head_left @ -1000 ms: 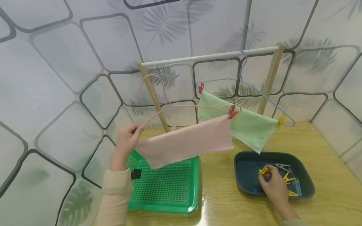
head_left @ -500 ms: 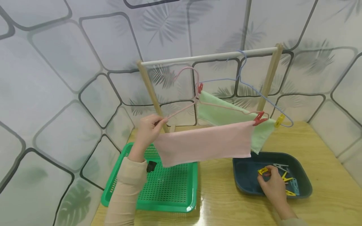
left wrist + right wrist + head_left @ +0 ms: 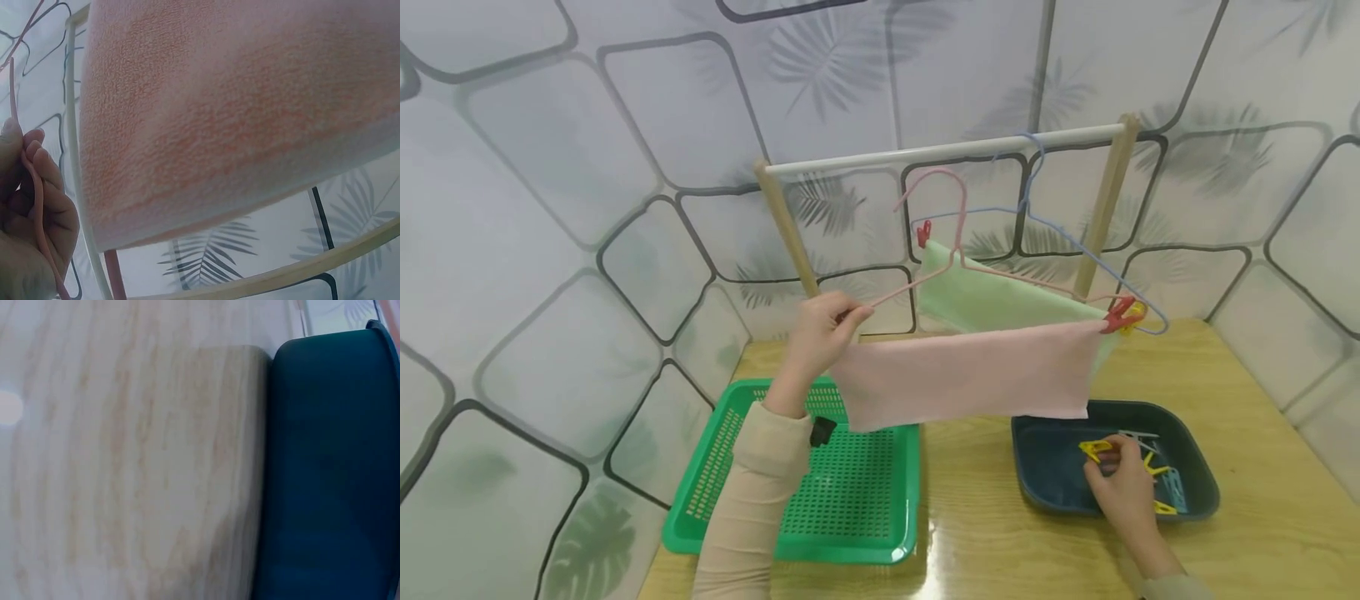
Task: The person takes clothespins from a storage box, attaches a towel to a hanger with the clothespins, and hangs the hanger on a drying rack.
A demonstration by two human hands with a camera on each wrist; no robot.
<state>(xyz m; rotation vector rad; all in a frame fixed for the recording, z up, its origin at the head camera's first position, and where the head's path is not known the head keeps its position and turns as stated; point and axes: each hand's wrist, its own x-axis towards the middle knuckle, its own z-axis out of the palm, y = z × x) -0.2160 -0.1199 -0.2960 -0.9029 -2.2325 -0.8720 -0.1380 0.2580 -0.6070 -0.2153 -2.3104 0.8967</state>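
Observation:
My left hand point(image 3: 823, 333) grips the left end of a pink wire hanger point(image 3: 913, 285), held up in front of the rack. Along it hangs a pink towel point(image 3: 970, 375), its right corner fixed by a red clothespin point(image 3: 1120, 315). In the left wrist view the wire runs through the curled fingers point(image 3: 53, 169), beside the towel point(image 3: 237, 112). Over the dark blue basin point(image 3: 1048, 471), my right hand point(image 3: 1126, 492) pinches a yellow clothespin point(image 3: 1095, 450) between thumb and fingers. The right wrist view shows only the basin's outer wall point(image 3: 331, 469) and tabletop, no hand.
Behind stands a rack with a white rod point(image 3: 880, 158), where a blue hanger point(image 3: 1075, 242) carries a pinned green towel point(image 3: 992, 292). A green perforated basket point(image 3: 910, 500) sits on the wooden table point(image 3: 966, 517) at left. Blue clothespins point(image 3: 1175, 490) and others lie in the basin.
The left hand has carried the pink hanger and towel rightward, and the hanger's hook now stands higher. The right hand stays over the basin with the yellow clothespin.

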